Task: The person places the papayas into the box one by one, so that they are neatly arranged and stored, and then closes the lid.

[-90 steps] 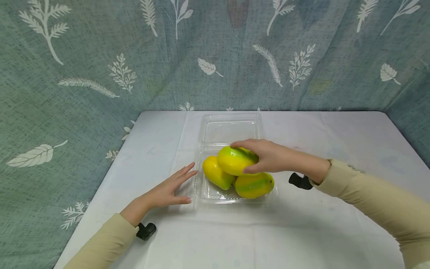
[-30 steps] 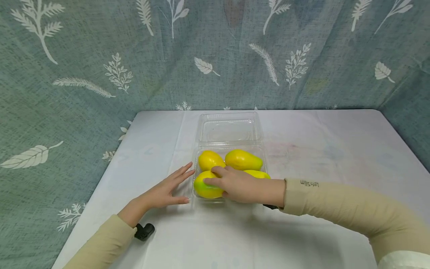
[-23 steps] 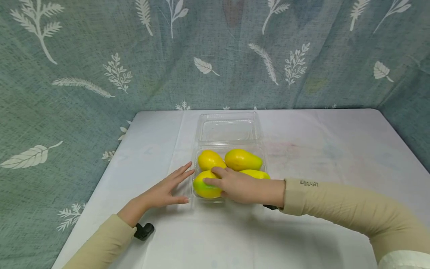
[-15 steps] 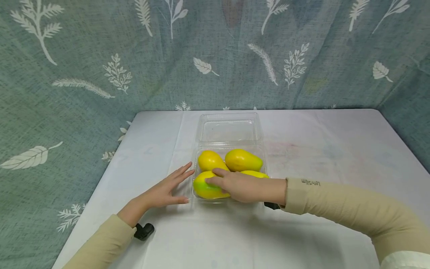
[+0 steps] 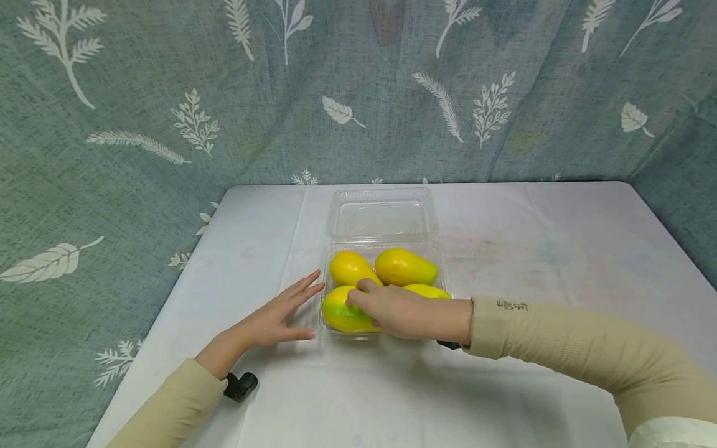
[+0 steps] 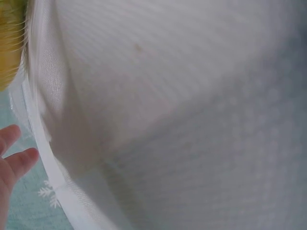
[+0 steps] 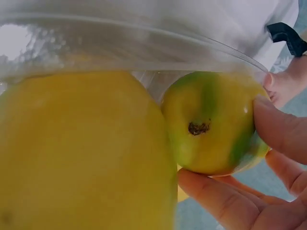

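Several yellow-green mangoes lie in two rows in the base of a clear plastic clamshell box (image 5: 323, 311). With my right hand (image 5: 398, 308) I hold the front-left mango (image 5: 343, 311), fingers on its top and far side. In the right wrist view, thumb and fingers sit around that mango (image 7: 211, 124), its dark stem mark showing. Behind it lie the back-left mango (image 5: 350, 266) and the back-right mango (image 5: 404, 266). My right hand partly hides the front-right mango (image 5: 428, 290). My left hand (image 5: 271, 320) is spread beside the box's left edge, holding nothing.
The box's clear lid (image 5: 383, 214) lies folded back flat behind the base. A white cloth covers the table (image 5: 538, 249), and a patterned green curtain (image 5: 392, 93) hangs behind it. A black wrist camera (image 5: 241, 386) sits under my left wrist.
Three seconds ago my right hand held a mango above the others; now the mangoes lie in two rows and it grips the front-left one. That mango shifted slightly. My left hand stayed put.
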{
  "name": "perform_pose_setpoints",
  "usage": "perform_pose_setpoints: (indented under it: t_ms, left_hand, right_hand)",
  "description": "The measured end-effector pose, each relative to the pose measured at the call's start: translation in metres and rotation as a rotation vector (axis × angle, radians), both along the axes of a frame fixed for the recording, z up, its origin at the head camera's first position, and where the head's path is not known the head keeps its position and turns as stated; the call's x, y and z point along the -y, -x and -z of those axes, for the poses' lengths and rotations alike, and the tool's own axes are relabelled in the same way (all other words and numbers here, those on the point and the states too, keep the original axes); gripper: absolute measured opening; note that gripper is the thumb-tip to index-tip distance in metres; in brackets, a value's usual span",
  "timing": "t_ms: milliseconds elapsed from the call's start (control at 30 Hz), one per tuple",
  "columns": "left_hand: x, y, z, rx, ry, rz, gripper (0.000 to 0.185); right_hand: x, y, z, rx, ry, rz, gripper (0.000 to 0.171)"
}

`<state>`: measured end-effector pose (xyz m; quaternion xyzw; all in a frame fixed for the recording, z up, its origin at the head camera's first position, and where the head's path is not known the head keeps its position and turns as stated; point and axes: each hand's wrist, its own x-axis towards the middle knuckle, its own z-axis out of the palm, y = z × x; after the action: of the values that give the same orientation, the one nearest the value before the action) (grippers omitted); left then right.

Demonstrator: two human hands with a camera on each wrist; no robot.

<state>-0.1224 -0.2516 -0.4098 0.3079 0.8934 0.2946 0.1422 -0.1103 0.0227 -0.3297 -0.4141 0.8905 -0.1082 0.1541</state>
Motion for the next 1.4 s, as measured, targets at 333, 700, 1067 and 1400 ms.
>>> perform_pose_setpoints:
  t_ms: [333, 700, 1067, 1400]
  left_hand:
    - [-0.001, 0.000, -0.003, 0.006, 0.007, -0.003, 0.080]
    - [0.001, 0.000, -0.002, -0.020, 0.008, -0.013, 0.082]
    - [0.006, 0.002, -0.009, -0.045, 0.000, -0.025, 0.082]
    - [-0.002, 0.002, -0.006, 0.005, -0.025, -0.013, 0.086]
  right_hand:
    - [-0.004, 0.006, -0.003, -0.006, 0.007, -0.002, 0.055]
    - [-0.015, 0.014, -0.012, 0.114, 0.077, 0.051, 0.056]
    - [-0.037, 0.041, -0.033, 0.102, 0.122, 0.146, 0.047]
    - [-0.009, 0.084, -0.041, 0.180, -0.008, 0.104, 0.050]
